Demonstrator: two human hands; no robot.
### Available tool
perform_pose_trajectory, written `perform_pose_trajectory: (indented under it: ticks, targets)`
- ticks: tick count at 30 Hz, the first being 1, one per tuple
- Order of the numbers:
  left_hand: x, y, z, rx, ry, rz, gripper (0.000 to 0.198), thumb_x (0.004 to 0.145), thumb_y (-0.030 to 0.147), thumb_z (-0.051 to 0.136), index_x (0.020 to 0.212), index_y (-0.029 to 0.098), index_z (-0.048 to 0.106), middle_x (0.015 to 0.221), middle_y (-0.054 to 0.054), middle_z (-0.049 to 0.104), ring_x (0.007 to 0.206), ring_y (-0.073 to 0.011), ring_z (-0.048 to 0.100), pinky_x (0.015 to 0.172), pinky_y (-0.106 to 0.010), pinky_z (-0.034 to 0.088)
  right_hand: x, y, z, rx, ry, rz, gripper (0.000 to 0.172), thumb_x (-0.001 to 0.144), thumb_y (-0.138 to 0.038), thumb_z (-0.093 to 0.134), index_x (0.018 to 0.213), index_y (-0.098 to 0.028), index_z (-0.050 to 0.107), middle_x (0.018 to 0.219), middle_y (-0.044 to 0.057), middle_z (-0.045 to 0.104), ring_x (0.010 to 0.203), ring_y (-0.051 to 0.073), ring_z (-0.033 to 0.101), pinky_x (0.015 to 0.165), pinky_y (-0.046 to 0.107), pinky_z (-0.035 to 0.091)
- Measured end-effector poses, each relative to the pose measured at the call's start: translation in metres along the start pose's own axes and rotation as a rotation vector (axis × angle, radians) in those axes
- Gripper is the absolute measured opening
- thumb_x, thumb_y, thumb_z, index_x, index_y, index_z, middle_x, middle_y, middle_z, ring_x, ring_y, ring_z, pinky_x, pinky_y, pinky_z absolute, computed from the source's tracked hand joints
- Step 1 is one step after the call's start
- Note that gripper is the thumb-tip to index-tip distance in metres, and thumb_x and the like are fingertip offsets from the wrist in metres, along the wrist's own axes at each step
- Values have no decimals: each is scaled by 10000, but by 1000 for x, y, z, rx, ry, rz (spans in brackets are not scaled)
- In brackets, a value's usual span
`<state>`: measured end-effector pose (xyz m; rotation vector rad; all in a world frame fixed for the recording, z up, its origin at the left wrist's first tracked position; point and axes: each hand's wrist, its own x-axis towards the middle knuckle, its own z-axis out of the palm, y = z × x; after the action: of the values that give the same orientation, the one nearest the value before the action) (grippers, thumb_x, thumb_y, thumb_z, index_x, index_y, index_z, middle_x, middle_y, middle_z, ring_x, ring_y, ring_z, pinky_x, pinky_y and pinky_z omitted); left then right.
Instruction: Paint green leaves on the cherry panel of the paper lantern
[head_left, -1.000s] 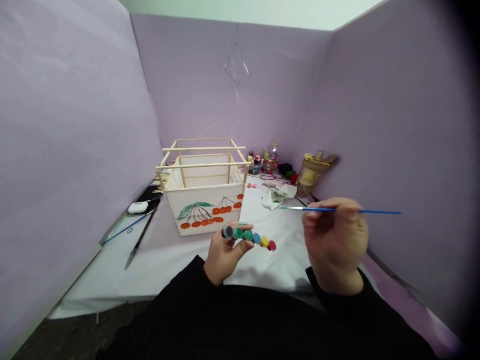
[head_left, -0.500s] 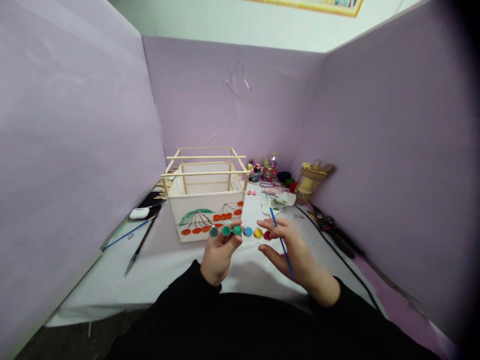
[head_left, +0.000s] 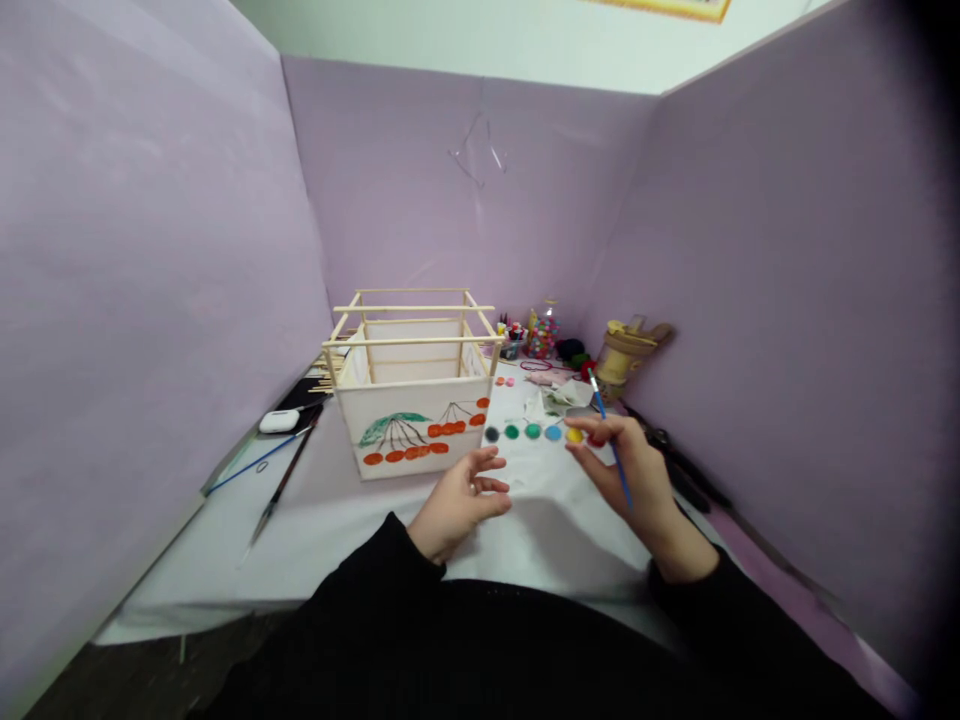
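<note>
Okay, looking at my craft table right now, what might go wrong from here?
The right hand grips both the paint pot strip by one end and the blue brush; held that way the strip may tip and spill. The strip hangs close to the painted box, so a bump might smear the orange berries if they are wet. The left hand is empty and supports nothing.

You're boxed in by lilac partition boards (head_left: 150, 250) on 3 sides, w/ a pale green wall (head_left: 480, 40) above. White table cover (head_left: 330, 520) in front; dark floor (head_left: 112, 680) bottom left.
</note>
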<state>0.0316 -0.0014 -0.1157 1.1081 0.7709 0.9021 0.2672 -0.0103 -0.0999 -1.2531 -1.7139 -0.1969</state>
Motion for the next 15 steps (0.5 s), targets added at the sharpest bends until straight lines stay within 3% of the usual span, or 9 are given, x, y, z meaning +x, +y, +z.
perform_pose_trajectory:
  ticks: [3,7,15]
  targets:
    - [0,-1,-1,-13,-14,-30,563,613,150,779,1129,148,554,1190,-152,556,837,-139,569,763,-315,467,7,40,-3,-35,-100,125,198,841,-349,590,836,-228,434,984,75,695,854,206,663,718,316,502]
    - [1,-2,-1,-17,22,-1,444,636,174,775,1036,141,586,1052,-109,607,797,-123,560,766,-306,450,13,77,13,-8,-294,168,198,810,-330,576,762,-229,413,925,71,705,800,206,659,653,298,470]
    - [2,-1,1,-33,75,22,374,620,184,772,948,140,597,928,-71,621,724,-119,551,645,-273,442,6,94,45,-2,-409,151,174,812,-344,532,756,-224,419,920,73,692,835,207,641,670,294,453]
